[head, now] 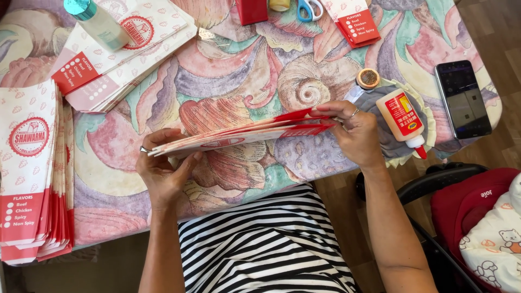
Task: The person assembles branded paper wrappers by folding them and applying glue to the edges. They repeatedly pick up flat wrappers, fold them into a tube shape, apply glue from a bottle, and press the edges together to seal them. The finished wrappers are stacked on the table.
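Shell-patterned cloth covered the counter [239, 76]. Both hands, left hand [163, 171] and right hand [353, 133], pinched a paper-bag stack [244, 133]; glue bottle [404, 119] lay at three o'clock. Squaring edges evenly seemed wise.

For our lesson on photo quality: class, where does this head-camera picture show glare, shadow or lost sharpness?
Head view: even daylight, soft shadow under the flat red-and-white paper bags held by both hands; window glare on the black smartphone screen; the cartoon-print cushion at the corner looks slightly soft.
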